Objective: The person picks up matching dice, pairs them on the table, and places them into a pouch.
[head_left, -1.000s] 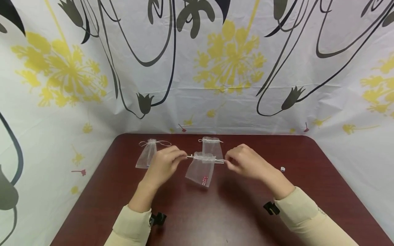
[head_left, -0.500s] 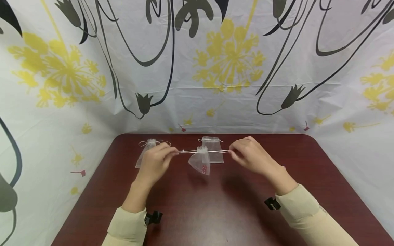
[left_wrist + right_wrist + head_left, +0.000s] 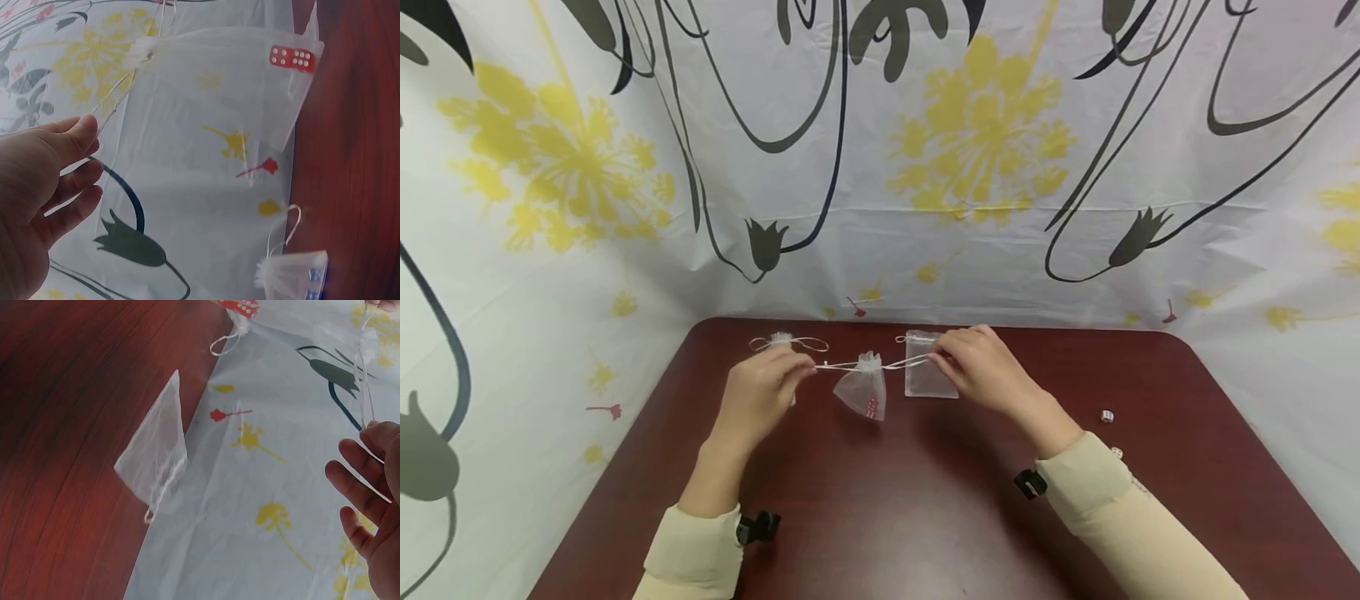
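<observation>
A sheer white drawstring bag (image 3: 861, 390) hangs above the table between my two hands, its neck gathered tight. Red dice (image 3: 292, 58) with white dots lie in its bottom corner. My left hand (image 3: 760, 392) pinches the cord on one side between thumb and forefinger. On the other side my right hand (image 3: 988, 371) pinches the opposite cord loops, its other fingers loosely spread in the right wrist view. Behind the left hand lies a second tied bag (image 3: 294, 275) with blue dice inside. A flat bag (image 3: 156, 447) lies near the right hand.
The dark red-brown table (image 3: 880, 517) backs onto a hanging patterned white cloth (image 3: 880, 250). To the right, a small white die (image 3: 1107, 416) lies on the table, with another die (image 3: 1117, 452) partly hidden by the right sleeve.
Both hands have pulled the cords apart and the bag's open mouth has bunched into a tight neck. The bag has risen, then shifted left, clear of the flat bag behind it.
</observation>
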A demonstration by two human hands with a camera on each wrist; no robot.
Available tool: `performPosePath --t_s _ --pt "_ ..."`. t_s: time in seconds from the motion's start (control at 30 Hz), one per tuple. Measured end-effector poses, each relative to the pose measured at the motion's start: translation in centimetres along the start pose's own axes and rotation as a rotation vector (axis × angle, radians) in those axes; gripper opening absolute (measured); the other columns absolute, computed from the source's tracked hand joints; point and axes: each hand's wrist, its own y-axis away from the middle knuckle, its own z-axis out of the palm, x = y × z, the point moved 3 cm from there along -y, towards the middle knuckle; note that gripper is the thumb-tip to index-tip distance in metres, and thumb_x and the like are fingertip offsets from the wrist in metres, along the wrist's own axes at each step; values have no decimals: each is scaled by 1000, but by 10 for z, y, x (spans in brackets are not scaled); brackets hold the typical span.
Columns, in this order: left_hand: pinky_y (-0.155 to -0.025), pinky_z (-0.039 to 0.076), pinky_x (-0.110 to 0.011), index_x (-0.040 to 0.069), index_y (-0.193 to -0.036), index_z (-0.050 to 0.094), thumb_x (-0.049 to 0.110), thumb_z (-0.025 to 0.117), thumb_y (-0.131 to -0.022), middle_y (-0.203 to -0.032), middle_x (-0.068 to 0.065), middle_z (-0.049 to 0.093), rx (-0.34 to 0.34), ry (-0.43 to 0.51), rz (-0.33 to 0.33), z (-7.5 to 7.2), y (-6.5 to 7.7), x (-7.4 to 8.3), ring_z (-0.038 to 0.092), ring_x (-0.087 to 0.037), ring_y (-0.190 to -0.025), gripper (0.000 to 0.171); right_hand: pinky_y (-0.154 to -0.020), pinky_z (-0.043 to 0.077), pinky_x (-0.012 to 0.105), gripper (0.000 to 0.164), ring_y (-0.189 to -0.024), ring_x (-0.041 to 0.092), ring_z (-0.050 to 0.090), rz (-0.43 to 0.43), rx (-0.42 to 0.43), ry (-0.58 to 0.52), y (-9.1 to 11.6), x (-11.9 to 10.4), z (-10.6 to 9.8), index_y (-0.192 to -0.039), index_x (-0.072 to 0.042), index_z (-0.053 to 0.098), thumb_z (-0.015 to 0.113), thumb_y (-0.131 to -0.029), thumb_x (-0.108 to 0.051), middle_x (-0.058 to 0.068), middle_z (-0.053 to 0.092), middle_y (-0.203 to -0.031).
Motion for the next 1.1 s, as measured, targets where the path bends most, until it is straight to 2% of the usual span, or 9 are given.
performPosePath --t_s 0.17,0.33,0.43,0.57,0.67,0.77,0.87,0.97,1.1 --pt "-64 58 -37 6 -88 78 6 86 -79 -84 -2 71 -20 -23 -42 -4 2 -11 70 -20 -73 13 -75 46 43 6 -76 17 65 -8 0 -7 -15 2 14 -97 -11 73 71 -96 -16 0 72 -87" --pt "-64 58 -39 6 -90 78 7 85 -80 -86 -3 72 -59 -24 -90 4 4 -22 71 -22 -75 12 -72 46 42 6 -71 16 63 -2 -19 -23 -25 8 28 -98 -10 74 71 -96 -16 0 72 -88" --pt "-68 58 -42 7 -91 78 9 85 -82 -89 -3 73 -116 -27 -152 12 6 -32 71 -23 -79 12 -72 46 42 7 -70 15 63 17 -36 -18 -31 12 38 -98 -11 74 69 -98 -17 0 72 -89" --pt "-76 57 -47 11 -95 78 14 80 -88 -92 -2 74 -225 -43 -253 27 5 -50 70 -25 -86 8 -72 46 43 8 -71 17 65 67 -41 22 -41 16 53 -96 -11 73 69 -97 -17 0 73 -87" --pt "-79 55 -48 11 -99 78 18 77 -91 -95 -3 74 -280 -51 -309 41 3 -63 70 -25 -87 10 -76 47 46 11 -79 21 68 131 -59 41 -47 19 61 -101 -10 73 69 -98 -20 2 74 -92" --pt "-83 55 -50 12 -111 76 22 77 -92 -109 -4 73 -308 -63 -358 51 2 -71 70 -27 -95 22 -87 48 50 24 -99 26 70 196 -94 25 -50 22 66 -116 -8 70 66 -100 -25 7 74 -109" --pt "-88 54 -52 12 -124 71 26 77 -92 -124 -7 69 -334 -50 -397 59 2 -74 67 -30 -109 35 -99 44 55 37 -118 31 63 235 -110 4 -49 24 66 -131 -7 64 63 -102 -30 11 69 -126" --pt "-99 49 -52 11 -127 69 27 74 -95 -129 -8 66 -361 -20 -404 65 1 -74 62 -31 -119 36 -101 43 57 40 -124 33 59 257 -103 -8 -43 27 63 -135 -9 62 62 -102 -31 11 66 -131" --pt "-106 44 -51 10 -125 70 27 70 -98 -129 -7 65 -392 -1 -399 72 2 -72 60 -31 -123 32 -100 43 58 42 -125 33 58 276 -109 -16 -30 31 62 -137 -10 61 62 -101 -31 11 65 -132"
